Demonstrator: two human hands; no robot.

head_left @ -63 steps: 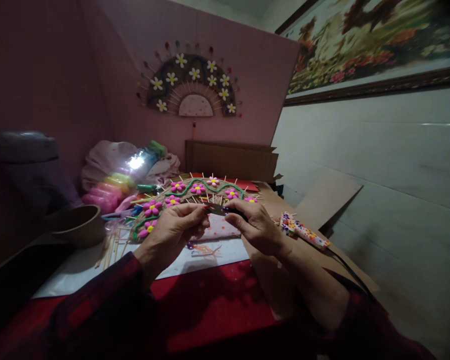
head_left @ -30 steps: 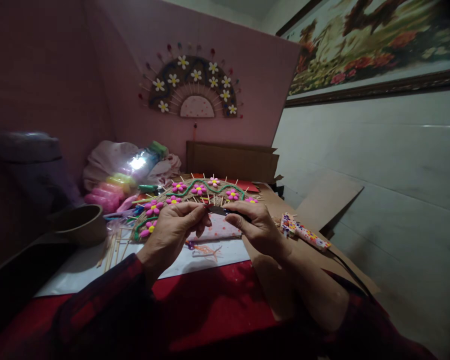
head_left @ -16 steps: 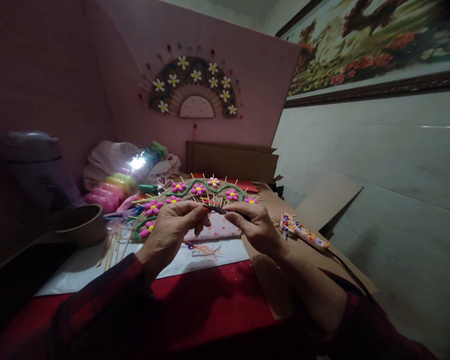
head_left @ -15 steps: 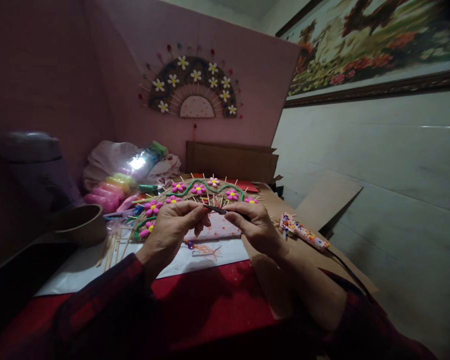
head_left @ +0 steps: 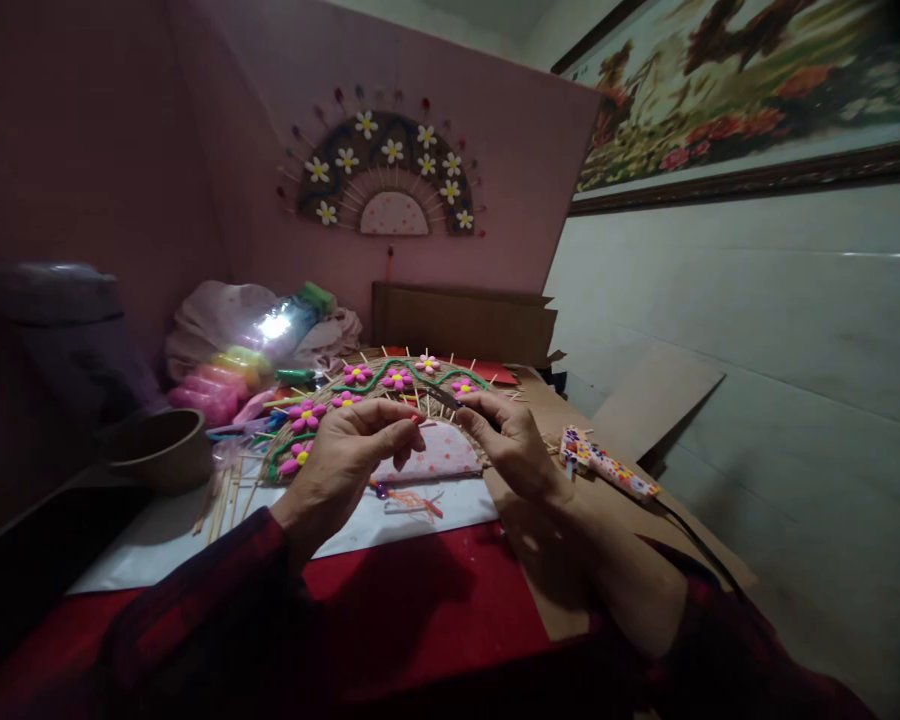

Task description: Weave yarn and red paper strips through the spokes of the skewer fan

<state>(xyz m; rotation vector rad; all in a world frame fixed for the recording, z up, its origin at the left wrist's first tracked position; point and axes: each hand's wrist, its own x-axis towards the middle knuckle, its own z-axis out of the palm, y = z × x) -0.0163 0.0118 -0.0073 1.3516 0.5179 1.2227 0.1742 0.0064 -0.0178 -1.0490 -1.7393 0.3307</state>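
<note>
Between thumb and fingertips, my left hand [head_left: 352, 445] pinches a small red strip [head_left: 417, 420], mostly hidden. My right hand [head_left: 514, 440] is closed around what look like small scissors [head_left: 441, 398], dark blades pointing left and up; the handles are covered by the fingers. Blades and strip are apart. Below and behind both hands lies a half-round fan of woven straw [head_left: 379, 392] with pink clay flowers, a wavy green cord and thin sticks. Its dotted pale base [head_left: 439, 455] shows between the hands. An orange tassel [head_left: 412, 500] with a purple bead hangs onto white paper, a small red scrap [head_left: 433, 508] by its strands.
Left stand a brown bowl [head_left: 161, 450], loose sticks [head_left: 229, 495] and packs of coloured clay [head_left: 217, 385]. A flower-patterned glue gun [head_left: 607, 465] with a cord lies right on cardboard [head_left: 690, 520]. Behind, a similar fan [head_left: 390, 150] hangs on a pink panel.
My right hand's scissors have swung upward and away from the left fingertips. A red scrap now lies by the tassel on the white paper. My left hand has barely moved.
</note>
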